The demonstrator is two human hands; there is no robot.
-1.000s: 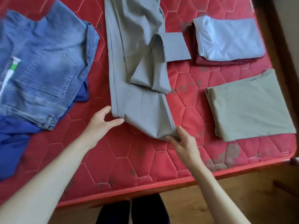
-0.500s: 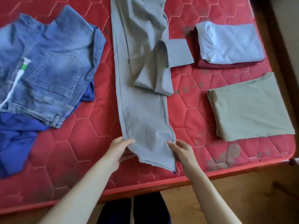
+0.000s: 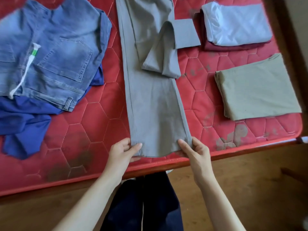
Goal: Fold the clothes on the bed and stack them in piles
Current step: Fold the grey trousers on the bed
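Both hands, left (image 3: pixel 122 151) and right (image 3: pixel 194 150), pinch the grey trousers' (image 3: pixel 153 105) hem; two folded piles (image 3: pixel 256 87) done, jeans (image 3: pixel 50 52) and blue garment (image 3: pixel 21 124) remain.

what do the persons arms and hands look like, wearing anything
Both forearms are bare right up to the bottom edge of the picture: no sleeves in view. The left hand and right hand wear no gloves, and no rings, watch or bracelet show. Nails are short and look unpainted.
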